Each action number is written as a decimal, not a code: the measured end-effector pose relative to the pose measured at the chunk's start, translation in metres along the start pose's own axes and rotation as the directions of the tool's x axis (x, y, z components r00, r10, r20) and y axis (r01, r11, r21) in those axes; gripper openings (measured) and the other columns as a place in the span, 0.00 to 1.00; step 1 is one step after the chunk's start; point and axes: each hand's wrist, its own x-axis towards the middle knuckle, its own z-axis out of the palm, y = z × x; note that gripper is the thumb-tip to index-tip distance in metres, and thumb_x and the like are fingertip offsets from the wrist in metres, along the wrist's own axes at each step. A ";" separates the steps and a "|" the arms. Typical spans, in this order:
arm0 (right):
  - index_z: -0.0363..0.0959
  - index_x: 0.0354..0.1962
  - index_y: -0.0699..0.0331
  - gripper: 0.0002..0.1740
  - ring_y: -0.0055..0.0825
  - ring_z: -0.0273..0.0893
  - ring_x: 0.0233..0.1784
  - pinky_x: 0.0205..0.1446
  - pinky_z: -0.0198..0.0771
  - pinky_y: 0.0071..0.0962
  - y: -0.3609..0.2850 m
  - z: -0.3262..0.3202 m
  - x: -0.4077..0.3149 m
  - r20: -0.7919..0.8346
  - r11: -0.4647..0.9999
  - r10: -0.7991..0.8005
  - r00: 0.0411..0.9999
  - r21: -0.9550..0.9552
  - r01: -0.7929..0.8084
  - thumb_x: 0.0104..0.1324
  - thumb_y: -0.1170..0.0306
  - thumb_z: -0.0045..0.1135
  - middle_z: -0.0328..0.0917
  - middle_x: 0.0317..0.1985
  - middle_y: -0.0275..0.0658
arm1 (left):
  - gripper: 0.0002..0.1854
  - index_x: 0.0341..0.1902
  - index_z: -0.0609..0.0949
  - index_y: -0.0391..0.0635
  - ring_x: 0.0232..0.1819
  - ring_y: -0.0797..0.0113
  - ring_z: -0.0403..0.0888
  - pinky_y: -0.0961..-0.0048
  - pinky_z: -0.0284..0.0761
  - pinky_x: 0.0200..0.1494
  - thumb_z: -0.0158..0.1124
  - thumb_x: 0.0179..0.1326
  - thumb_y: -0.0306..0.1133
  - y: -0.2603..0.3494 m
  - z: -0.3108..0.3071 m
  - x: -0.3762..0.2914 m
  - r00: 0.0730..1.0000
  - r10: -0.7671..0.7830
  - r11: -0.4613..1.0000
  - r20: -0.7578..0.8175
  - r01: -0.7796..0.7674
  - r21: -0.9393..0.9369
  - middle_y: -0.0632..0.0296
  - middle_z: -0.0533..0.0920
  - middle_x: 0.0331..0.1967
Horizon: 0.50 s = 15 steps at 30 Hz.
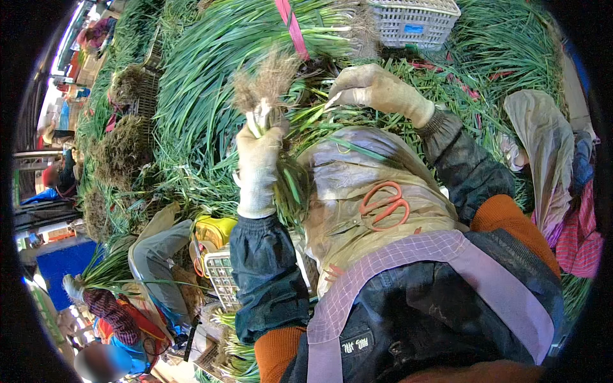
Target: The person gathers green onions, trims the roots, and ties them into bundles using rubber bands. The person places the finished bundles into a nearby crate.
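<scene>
A white knitted glove covers my left hand [261, 148], which grips a small bunch of green onions [259, 116] by the white stems, roots up and leaves hanging below the fist. My gloved right hand [366, 91] is a little to the right of the bunch, with thumb and fingertips brought together by some pale leaf ends; whether it pinches one is unclear. Scissors with orange handles [384, 206] lie on the plastic sheet [335, 186] over my lap. Beyond my hands lies a large heap of green onions [206, 72] with a pink band [293, 31] across it.
A white plastic crate [414, 21] stands at the top, and another crate [221, 277] is beside my left forearm. Rooty bundles [122, 153] are stacked at left. A co-worker's sleeve [112, 316] shows at lower left; another person's plastic-covered leg [541, 148] is at right.
</scene>
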 end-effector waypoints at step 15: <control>0.76 0.27 0.50 0.03 0.25 0.79 0.46 0.80 0.50 0.46 0.034 0.017 -0.026 -0.031 0.524 -0.373 0.927 -0.832 0.183 0.59 0.68 0.59 0.78 0.25 0.32 | 0.08 0.39 0.86 0.39 0.25 0.77 0.79 0.75 0.74 0.31 0.70 0.54 0.24 -0.023 0.021 -0.021 0.962 -0.184 0.941 0.201 0.113 0.320 0.65 0.86 0.27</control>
